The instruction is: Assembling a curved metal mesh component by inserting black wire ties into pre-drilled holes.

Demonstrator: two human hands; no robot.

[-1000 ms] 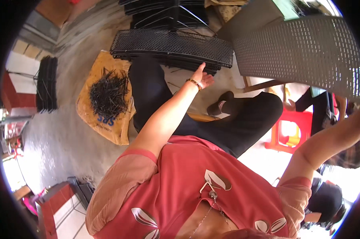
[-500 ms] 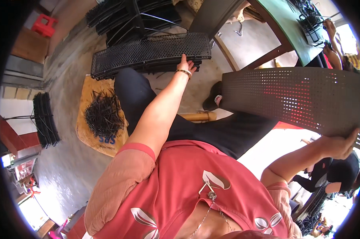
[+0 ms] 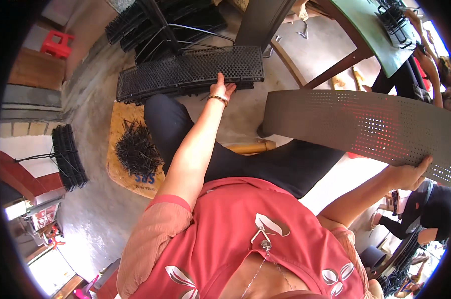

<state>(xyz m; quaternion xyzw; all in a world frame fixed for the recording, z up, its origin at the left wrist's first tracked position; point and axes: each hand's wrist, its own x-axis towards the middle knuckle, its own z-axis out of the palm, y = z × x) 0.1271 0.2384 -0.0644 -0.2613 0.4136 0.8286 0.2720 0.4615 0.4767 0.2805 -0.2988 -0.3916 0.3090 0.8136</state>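
My right hand grips the near edge of a long, dark grey-brown perforated panel, close to its right end. The panel hangs tilted above my right leg, and red and white show through its holes. My left hand is open at the near edge of a black mesh panel, thumb up over the edge and fingers apart. Whether it presses on the mesh I cannot tell. More dark panels seem to lie under this mesh, beyond my left knee.
A pile of thin black strips lies on a yellow printed sheet. Black bristly stacks stand at left, near a red stool. Another person's hands work at a green-topped table, far right.
My left hand has slid left along the mesh panel's edge. My right hand and the perforated panel have shifted a little left, and more of the panel's right end shows.
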